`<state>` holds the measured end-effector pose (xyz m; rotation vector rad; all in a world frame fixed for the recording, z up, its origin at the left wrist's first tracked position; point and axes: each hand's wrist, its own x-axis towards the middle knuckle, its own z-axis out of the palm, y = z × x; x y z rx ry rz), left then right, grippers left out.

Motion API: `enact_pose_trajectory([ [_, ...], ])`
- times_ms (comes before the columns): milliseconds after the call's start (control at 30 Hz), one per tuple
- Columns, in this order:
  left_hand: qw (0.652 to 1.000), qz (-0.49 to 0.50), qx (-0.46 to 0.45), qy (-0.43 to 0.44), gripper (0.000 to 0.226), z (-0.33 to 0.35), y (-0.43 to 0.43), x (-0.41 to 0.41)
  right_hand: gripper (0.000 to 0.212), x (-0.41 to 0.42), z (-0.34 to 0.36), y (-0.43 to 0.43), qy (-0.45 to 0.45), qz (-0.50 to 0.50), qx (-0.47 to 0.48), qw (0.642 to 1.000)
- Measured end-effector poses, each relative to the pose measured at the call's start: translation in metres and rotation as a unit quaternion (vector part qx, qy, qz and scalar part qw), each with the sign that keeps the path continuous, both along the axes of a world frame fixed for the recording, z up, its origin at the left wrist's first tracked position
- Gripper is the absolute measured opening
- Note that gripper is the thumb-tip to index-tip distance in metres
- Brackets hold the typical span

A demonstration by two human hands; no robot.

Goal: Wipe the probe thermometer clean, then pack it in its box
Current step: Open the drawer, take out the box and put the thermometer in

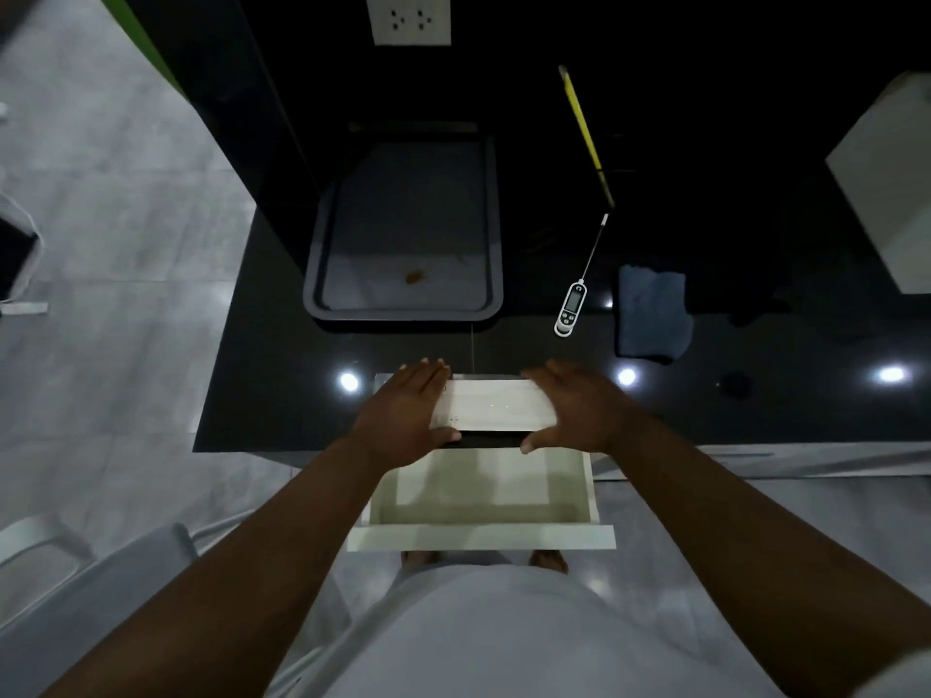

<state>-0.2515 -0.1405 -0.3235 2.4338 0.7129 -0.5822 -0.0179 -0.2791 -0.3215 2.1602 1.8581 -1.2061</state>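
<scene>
A long white box lies on the black counter at its front edge. My left hand grips its left end and my right hand grips its right end. The probe thermometer lies on the counter beyond my right hand, its white body with a small screen nearest me and its thin metal probe pointing away. A folded blue cloth lies just right of the thermometer. A yellow tube lies farther back, in line with the probe tip.
An open white drawer sticks out below the counter edge, under my hands. A grey tray with a small brown speck sits at the counter's left. A white block stands at the right. A wall socket is at the back.
</scene>
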Motion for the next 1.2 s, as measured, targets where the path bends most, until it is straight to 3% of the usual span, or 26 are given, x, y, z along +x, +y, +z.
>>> enact_pose_trajectory([
  [300, 0.996, 0.015, 0.068, -0.056, 0.088, 0.028, 0.001, 0.005, 0.099, 0.008, 0.028, 0.004, -0.097, 0.041, 0.092, 0.99],
  [700, 0.969, 0.045, 0.183, -0.163, 0.078, 0.092, 0.038, 0.053, 0.089, 0.057, 0.105, 0.045, -0.164, 0.015, 0.229, 0.959],
  [867, 0.955, 0.029, 0.227, -0.188, 0.055, 0.107, 0.047, 0.062, 0.048, 0.066, 0.123, 0.056, -0.116, -0.014, 0.274, 0.955],
  [1000, 0.95, 0.024, 0.257, -0.173, 0.04, 0.115, 0.054, 0.07, 0.036, 0.078, 0.13, 0.066, -0.097, 0.002, 0.283, 0.954],
  [1200, 0.947, 0.011, 0.271, -0.172, 0.077, 0.123, 0.05, 0.08, 0.019, 0.09, 0.14, 0.075, 0.009, -0.082, 0.202, 0.976],
])
